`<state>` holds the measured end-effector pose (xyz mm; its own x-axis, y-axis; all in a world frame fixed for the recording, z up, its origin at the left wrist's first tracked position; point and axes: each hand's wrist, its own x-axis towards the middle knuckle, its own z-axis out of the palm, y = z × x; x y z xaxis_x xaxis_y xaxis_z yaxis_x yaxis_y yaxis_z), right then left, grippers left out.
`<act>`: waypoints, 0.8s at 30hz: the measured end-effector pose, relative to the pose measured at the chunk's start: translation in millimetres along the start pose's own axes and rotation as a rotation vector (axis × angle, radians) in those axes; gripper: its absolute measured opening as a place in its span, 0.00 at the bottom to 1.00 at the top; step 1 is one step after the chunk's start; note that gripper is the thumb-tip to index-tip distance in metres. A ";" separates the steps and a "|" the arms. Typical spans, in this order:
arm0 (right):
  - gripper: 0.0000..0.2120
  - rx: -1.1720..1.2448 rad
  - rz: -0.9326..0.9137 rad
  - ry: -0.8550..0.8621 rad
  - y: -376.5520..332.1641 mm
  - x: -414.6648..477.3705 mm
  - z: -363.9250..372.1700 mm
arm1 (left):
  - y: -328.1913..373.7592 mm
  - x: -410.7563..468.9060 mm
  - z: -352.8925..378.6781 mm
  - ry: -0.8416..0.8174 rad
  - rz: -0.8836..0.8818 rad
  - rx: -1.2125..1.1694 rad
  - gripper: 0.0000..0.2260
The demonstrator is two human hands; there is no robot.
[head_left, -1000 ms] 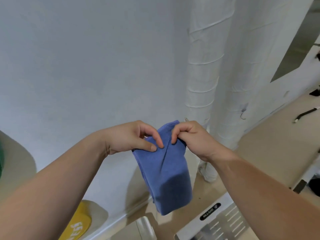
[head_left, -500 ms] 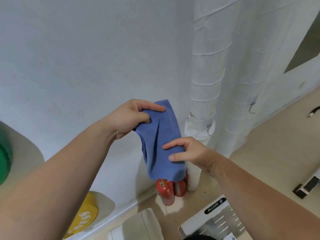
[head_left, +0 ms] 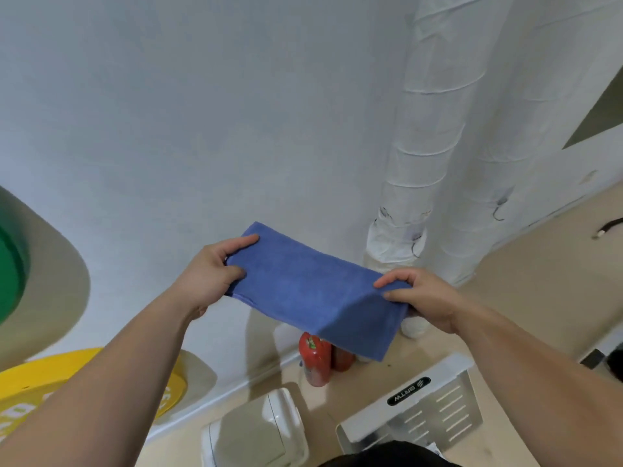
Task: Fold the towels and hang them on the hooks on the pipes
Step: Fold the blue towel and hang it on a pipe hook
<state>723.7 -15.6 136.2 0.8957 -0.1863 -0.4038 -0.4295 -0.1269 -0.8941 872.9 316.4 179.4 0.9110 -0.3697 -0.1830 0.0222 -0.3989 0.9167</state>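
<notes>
A folded blue towel (head_left: 313,291) is stretched flat between my two hands, in front of the white wall. My left hand (head_left: 212,274) grips its left end, thumb on top. My right hand (head_left: 421,298) pinches its right end, where the cloth bends down over a fold. Behind and to the right stand two white wrapped pipes (head_left: 424,156). A dark wire hook (head_left: 416,246) hangs low on the nearer pipe and another hook (head_left: 499,210) on the farther pipe. Both hooks are bare.
Red fire extinguishers (head_left: 315,358) stand on the floor by the wall below the towel. A white box (head_left: 256,429) and a white vented device (head_left: 414,409) lie on the beige floor. A yellow disc (head_left: 84,375) and a green one (head_left: 10,264) sit at the left.
The towel hung down from my left hand with my right hand sliding along it. Now my right hand grips the far end and the towel is pulled out level between both hands.
</notes>
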 end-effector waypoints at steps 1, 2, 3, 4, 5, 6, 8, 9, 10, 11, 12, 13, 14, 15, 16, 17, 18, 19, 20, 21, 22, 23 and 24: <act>0.09 0.029 0.007 0.030 -0.2 -1.6 -0.6 | -7.9 -4.3 4.7 -0.011 0.019 0.005 0.30; 0.08 0.041 0.006 0.051 -2.8 -3.5 0.3 | -14.4 -9.1 10.6 -0.026 0.052 0.019 0.30; 0.08 0.043 0.004 0.064 -7.6 -5.7 3.2 | -19.0 -13.9 17.4 -0.043 0.102 0.051 0.30; 0.08 0.038 -0.002 0.066 -14.2 -8.3 7.7 | -22.6 -18.6 24.9 -0.057 0.172 0.098 0.30; 0.08 0.032 -0.013 0.062 -21.5 -10.3 13.5 | -24.8 -23.1 32.7 -0.063 0.249 0.154 0.29; 0.08 0.019 -0.029 0.057 -28.7 -11.8 19.8 | -25.5 -27.5 40.6 -0.063 0.324 0.204 0.27; 0.08 -0.003 -0.054 0.063 -42.3 -13.1 33.7 | -26.6 -35.1 56.1 -0.043 0.427 0.255 0.20; 0.09 0.001 -0.064 0.068 -48.0 -13.7 41.2 | -26.2 -38.8 63.4 -0.032 0.453 0.255 0.18; 0.09 0.009 -0.070 0.074 -52.5 -13.8 48.3 | -25.8 -42.6 70.7 -0.025 0.464 0.237 0.17; 0.09 0.022 -0.069 0.080 -55.9 -13.2 54.6 | -24.1 -46.9 77.6 -0.019 0.463 0.206 0.17; 0.09 0.034 -0.070 0.083 -58.6 -12.4 60.4 | -22.1 -51.1 83.8 -0.013 0.450 0.166 0.16; 0.09 0.050 -0.075 0.087 -61.1 -12.5 66.1 | -18.3 -55.8 89.8 -0.009 0.425 0.120 0.16; 0.09 0.066 -0.082 0.096 -62.8 -12.9 71.2 | -12.8 -61.0 95.3 -0.010 0.392 0.070 0.15; 0.09 0.081 -0.083 0.115 -64.0 -13.0 75.9 | -7.8 -65.8 100.8 -0.018 0.355 0.011 0.17; 0.09 0.105 -0.080 0.136 -64.5 -13.3 80.3 | -2.8 -70.7 106.2 -0.029 0.331 -0.043 0.19; 0.09 0.151 -0.077 0.147 -65.0 -14.7 84.8 | -0.2 -74.6 111.2 -0.025 0.325 -0.080 0.21; 0.10 0.210 -0.074 0.145 -65.6 -17.3 89.3 | 0.6 -77.0 115.3 0.002 0.334 -0.096 0.22; 0.10 0.275 -0.067 0.133 -66.9 -20.4 93.6 | 0.1 -76.9 118.4 0.051 0.346 -0.102 0.23; 0.10 0.348 -0.062 0.107 -68.9 -23.8 96.7 | -0.9 -74.9 120.3 0.110 0.352 -0.097 0.23; 0.09 0.414 -0.061 0.074 -69.9 -26.7 98.8 | -0.2 -72.6 121.0 0.157 0.346 -0.093 0.23; 0.09 0.449 -0.066 0.053 -70.0 -28.6 99.3 | 0.9 -70.6 120.0 0.184 0.319 -0.094 0.25; 0.09 0.435 -0.085 0.053 -70.6 -30.5 99.1 | 4.0 -69.6 118.1 0.179 0.273 -0.121 0.28; 0.11 0.345 -0.127 0.080 -69.4 -31.8 96.5 | 7.3 -68.7 115.4 0.148 0.225 -0.159 0.30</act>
<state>736.2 93.1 192.4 0.9214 -0.2679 -0.2817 -0.2395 0.1795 -0.9542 763.0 242.1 157.7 0.9502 -0.3029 0.0737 -0.1331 -0.1802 0.9746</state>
